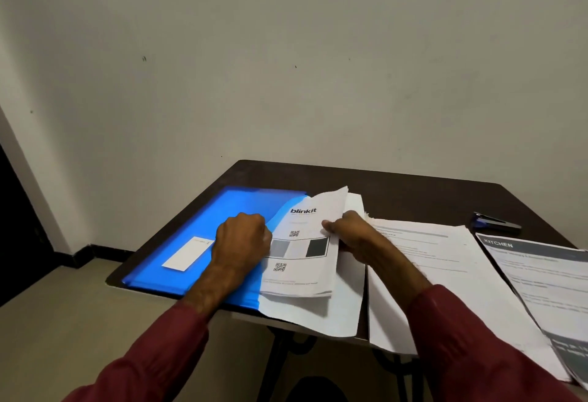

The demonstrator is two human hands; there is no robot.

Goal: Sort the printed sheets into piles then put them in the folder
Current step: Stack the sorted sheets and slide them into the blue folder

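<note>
Head view looks down on a dark table (397, 191) set against a pale wall. At its left lies a blue folder (197, 220) with a white label (187, 253) on the front cover. The left hand (241, 242) sits knuckles up at the cover's right edge, fingers curled tight on that edge, their tips hidden. Just right of it, the right hand (353, 236) clamps a stack of blinkit sheets (302, 274), thumb on top and fingers beneath. The stack's far left corner is tucked under the cover, and its near part rests on the folder's lower leaf and overhangs the near table edge. To the right lie a pile of text sheets (445, 261) and, beyond it, a pile headed KITCHEN (547, 277). A blue-and-black stapler (496, 221) rests at the far right.
</note>
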